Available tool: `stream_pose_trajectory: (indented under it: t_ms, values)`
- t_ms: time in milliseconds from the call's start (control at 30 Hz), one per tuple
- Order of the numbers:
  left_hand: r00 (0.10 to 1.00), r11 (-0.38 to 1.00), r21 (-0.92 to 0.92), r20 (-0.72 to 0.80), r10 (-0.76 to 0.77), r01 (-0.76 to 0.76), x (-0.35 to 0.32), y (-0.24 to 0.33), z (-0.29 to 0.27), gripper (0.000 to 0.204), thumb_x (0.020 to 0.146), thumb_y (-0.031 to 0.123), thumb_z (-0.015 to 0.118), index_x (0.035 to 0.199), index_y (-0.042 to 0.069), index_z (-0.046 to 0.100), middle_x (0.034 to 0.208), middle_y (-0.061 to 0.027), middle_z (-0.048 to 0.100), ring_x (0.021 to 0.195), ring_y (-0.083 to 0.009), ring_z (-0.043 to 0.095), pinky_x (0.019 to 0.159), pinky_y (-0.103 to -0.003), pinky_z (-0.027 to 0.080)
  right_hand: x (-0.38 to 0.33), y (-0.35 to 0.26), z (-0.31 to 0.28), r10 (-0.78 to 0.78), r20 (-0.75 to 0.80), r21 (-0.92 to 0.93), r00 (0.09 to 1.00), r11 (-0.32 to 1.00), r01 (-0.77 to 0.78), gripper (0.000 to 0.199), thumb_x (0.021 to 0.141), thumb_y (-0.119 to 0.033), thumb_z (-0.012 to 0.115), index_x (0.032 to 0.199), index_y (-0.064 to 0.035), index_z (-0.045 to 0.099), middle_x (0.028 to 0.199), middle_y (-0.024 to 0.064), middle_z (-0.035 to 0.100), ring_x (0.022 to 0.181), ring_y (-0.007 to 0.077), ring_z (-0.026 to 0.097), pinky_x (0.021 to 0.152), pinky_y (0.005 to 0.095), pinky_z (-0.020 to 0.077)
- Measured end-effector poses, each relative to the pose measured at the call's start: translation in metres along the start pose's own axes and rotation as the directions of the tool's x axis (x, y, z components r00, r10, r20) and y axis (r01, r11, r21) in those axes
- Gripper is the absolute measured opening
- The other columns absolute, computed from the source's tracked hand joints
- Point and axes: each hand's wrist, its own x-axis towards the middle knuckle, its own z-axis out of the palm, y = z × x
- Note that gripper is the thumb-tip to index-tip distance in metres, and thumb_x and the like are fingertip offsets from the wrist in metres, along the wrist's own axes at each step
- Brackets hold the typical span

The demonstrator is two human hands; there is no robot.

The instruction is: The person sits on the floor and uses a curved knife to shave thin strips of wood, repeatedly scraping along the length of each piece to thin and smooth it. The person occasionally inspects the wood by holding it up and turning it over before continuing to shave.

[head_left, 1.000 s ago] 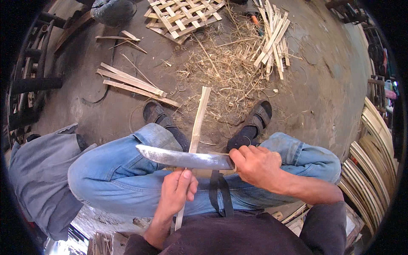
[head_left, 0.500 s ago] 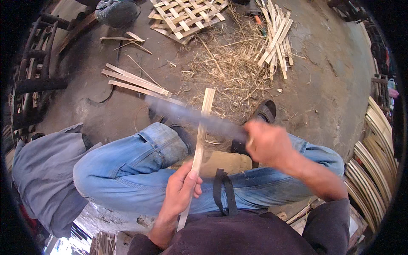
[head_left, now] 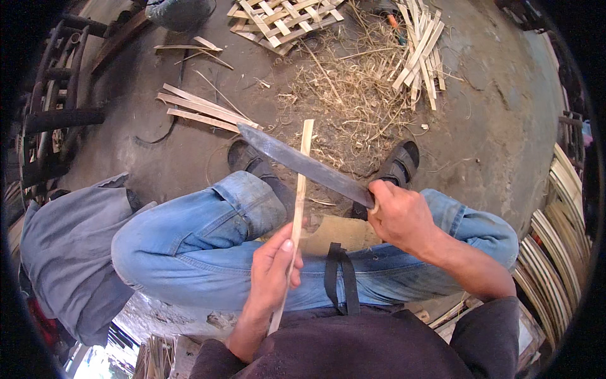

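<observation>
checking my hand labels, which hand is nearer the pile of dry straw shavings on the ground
Right. The right hand grips the long dark knife out past the knees, just short of the straw shavings pile. The left hand holds the pale bamboo strip back at the lap.

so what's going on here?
A seated person is working a bamboo strip with a long knife. The left hand grips the strip near its lower end, holding it over the lap and pointing away. The right hand holds the knife's handle, with the blade crossing the strip near its far end. More bamboo strips, shavings and a woven lattice panel lie on the ground ahead.
</observation>
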Motion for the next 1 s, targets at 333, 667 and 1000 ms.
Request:
stream_pose_trajectory:
  t_ms: [333,667,1000]
  values:
    - [0.973,0.983,-0.058,0.144,0.179,-0.172,-0.001,-0.008,-0.005,0.043,0.104,0.026,0.042,0.137,0.000,0.050,0.068,0.0018,0.051,0.051,-0.0040,0.045,0.047,-0.019,0.039,0.022,0.011,-0.012,0.007,-0.021,0.100,1.000,0.995,-0.005,0.017,0.075,-0.006,0.063,0.091,-0.0038,0.057,0.078,0.0201,0.063,0.069,0.0384,0.064,0.059,0.0459,0.0531]
    - [0.988,0.984,0.092,0.005,0.153,-0.152,-0.005,-0.002,0.006,0.048,0.104,0.035,0.043,0.133,-0.003,0.051,0.070,-0.0010,0.056,0.050,-0.0056,0.045,0.046,-0.019,0.039,0.013,0.006,-0.013,-0.051,-0.014,-0.058,0.999,0.997,0.050,0.007,0.080,-0.007,0.056,0.086,-0.0056,0.054,0.076,0.0157,0.063,0.068,0.0347,0.066,0.058,0.0464,0.0535]
    - [0.987,0.972,0.172,0.040,0.154,-0.159,0.004,-0.008,0.001,0.046,0.105,0.036,0.039,0.125,-0.002,0.056,0.066,0.0001,0.053,0.048,-0.0057,0.047,0.043,-0.020,0.038,0.005,-0.024,-0.030,-0.037,0.114,-0.037,0.993,0.998,0.042,0.015,0.075,-0.005,0.062,0.089,-0.0055,0.057,0.076,0.0144,0.061,0.065,0.0353,0.063,0.060,0.0428,0.0537]
